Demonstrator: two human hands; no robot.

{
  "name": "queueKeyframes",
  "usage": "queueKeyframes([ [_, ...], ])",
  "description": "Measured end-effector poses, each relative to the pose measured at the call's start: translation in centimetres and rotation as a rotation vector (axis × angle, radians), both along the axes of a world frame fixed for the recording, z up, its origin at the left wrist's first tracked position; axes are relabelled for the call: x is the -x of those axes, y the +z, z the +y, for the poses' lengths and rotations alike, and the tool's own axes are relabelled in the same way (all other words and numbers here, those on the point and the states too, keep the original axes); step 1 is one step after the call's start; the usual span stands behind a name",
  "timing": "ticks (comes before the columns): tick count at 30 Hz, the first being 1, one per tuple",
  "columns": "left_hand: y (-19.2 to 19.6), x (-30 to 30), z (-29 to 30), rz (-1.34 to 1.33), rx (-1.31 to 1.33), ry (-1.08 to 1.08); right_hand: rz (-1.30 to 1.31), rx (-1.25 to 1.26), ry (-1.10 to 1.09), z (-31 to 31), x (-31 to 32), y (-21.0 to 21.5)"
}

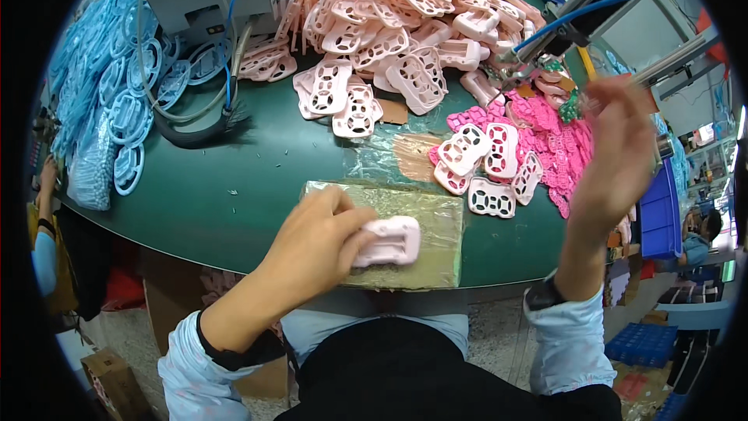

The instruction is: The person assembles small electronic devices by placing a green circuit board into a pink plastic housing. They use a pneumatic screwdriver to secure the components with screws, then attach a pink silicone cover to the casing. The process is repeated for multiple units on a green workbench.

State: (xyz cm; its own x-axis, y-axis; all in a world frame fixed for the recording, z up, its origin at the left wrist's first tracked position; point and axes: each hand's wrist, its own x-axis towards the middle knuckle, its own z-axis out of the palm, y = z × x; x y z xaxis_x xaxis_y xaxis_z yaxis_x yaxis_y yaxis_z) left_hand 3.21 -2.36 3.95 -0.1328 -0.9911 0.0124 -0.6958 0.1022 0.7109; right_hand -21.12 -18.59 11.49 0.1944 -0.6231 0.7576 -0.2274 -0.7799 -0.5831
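Pale pink plastic piece: it rests on the tape-wrapped board at the near edge of your worktop, at six o'clock. Your left hand grasps it by its nine o'clock end, fingers and thumb pinched on the side walls. Your right hand is raised at two o'clock from the piece, too blurred to tell whether its fingers grip anything. Bright pink pieces lie just beyond it toward ten o'clock, a heap of pale pink parts at twelve and blue parts at ten.

Your piece looks light, probably fairly stiff, with smooth walls that could slip; its thin edges likely mark if squeezed hard. The thick side walls seem the safest hold, leaving its three o'clock end uncovered.
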Motion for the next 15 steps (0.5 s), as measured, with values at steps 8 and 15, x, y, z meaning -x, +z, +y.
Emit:
queueKeyframes([
  [8, -2.1, 1.2, 2.0, 0.025, 0.190, 0.037, -0.074, -0.472, 0.766, -6.9, -0.4, 7.1],
  [15, -3.1, 2.4, 1.6, 0.095, 0.244, 0.092, -0.156, -0.645, 1.243, 2.2, -2.5, 7.8],
])
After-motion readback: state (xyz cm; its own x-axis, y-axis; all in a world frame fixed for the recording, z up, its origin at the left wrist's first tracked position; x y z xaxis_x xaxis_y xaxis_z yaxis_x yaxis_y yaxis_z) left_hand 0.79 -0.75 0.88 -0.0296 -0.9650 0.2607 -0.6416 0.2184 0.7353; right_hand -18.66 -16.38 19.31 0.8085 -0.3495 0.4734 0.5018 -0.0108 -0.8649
